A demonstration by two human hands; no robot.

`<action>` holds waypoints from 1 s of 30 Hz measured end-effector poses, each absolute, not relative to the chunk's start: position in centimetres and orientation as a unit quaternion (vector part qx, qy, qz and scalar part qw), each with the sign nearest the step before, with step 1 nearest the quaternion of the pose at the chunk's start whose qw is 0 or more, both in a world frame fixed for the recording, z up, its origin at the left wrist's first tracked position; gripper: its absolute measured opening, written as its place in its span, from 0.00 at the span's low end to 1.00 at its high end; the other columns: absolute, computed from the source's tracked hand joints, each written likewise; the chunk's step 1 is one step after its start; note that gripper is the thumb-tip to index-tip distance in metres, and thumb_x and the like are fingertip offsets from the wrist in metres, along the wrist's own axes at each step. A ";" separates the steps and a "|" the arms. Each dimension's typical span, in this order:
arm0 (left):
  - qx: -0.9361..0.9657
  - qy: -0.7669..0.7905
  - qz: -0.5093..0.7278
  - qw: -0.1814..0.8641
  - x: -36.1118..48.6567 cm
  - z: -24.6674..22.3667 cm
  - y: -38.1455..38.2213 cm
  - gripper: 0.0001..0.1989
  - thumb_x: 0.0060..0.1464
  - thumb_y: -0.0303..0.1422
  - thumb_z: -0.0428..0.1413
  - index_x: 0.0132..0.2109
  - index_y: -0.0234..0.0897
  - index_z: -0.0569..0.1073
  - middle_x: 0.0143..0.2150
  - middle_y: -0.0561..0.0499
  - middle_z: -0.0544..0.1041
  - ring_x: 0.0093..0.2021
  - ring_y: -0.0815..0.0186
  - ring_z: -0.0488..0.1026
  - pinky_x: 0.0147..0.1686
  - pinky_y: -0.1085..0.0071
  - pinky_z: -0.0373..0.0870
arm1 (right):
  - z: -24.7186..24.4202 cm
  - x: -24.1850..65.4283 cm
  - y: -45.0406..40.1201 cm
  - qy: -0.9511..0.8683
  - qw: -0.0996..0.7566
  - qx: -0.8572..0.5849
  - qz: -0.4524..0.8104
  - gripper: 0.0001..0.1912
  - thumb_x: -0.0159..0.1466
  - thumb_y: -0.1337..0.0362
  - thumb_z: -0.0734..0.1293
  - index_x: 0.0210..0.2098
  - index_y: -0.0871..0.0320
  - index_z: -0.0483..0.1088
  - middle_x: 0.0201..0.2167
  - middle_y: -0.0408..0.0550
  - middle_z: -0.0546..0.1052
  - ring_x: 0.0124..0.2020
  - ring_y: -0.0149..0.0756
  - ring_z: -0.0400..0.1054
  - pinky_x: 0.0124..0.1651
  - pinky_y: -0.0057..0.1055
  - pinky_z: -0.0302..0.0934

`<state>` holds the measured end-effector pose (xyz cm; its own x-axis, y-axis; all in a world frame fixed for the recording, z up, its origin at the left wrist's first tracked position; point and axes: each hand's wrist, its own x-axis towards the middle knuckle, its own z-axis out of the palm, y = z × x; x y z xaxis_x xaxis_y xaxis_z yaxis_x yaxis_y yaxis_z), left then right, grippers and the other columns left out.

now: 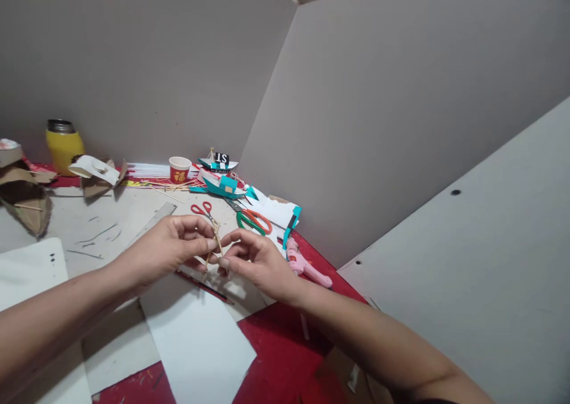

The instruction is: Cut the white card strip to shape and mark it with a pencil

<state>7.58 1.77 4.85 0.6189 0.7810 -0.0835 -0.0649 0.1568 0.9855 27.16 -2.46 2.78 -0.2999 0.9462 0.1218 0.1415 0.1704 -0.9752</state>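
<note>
Both hands meet above the middle of the table, pinching a small frame of thin wooden sticks (218,233). My left hand (180,243) closes on its left side, with thumb and fingers pressed together. From the right, my right hand (256,264) grips the lower right stick between thumb and fingertips. Parts of the frame are hidden behind the fingers. Below the hands lies a dark red and black pencil (209,291), partly over a white sheet of paper (196,338). Small red-handled scissors (202,208) lie just beyond my left hand.
Green-and-orange-handled scissors (255,221), a pink glue gun (307,266) and teal paper boats (222,184) lie ahead and to the right. A red paper cup (180,170), loose sticks (167,187) and a metal ruler (154,220) lie beyond. A yellow jar (65,150) and cardboard boats (27,199) stand left.
</note>
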 end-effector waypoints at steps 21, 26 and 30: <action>0.598 0.338 0.269 0.675 7.7 4.9 1.6 0.09 0.47 0.37 0.63 0.29 0.38 0.73 0.24 0.54 0.76 0.25 0.69 0.70 0.27 0.71 0.69 | 3.7 28.0 -3.2 -0.758 0.363 -0.469 0.271 0.07 0.62 0.66 0.66 0.28 0.58 0.75 0.21 0.41 0.73 0.22 0.29 0.65 0.24 0.25 0.57; 0.609 0.334 0.263 0.669 7.8 5.3 1.5 0.08 0.47 0.36 0.62 0.28 0.38 0.72 0.22 0.54 0.75 0.26 0.68 0.70 0.26 0.73 0.69 | 4.0 27.9 -3.2 -0.759 0.364 -0.465 0.274 0.07 0.61 0.65 0.67 0.27 0.57 0.74 0.20 0.40 0.72 0.22 0.29 0.64 0.26 0.26 0.58; 0.621 0.335 0.260 0.659 7.6 5.2 1.4 0.07 0.48 0.36 0.61 0.29 0.38 0.72 0.22 0.54 0.76 0.24 0.68 0.69 0.25 0.73 0.69 | 4.2 27.9 -2.9 -0.749 0.357 -0.465 0.308 0.09 0.61 0.64 0.67 0.25 0.58 0.73 0.19 0.41 0.72 0.21 0.29 0.64 0.27 0.27 0.59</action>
<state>7.62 1.45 5.23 0.6411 0.7582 -0.1188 0.0738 0.0931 0.9929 27.86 -2.93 4.16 -0.3127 0.9167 0.2489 0.4756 0.3779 -0.7943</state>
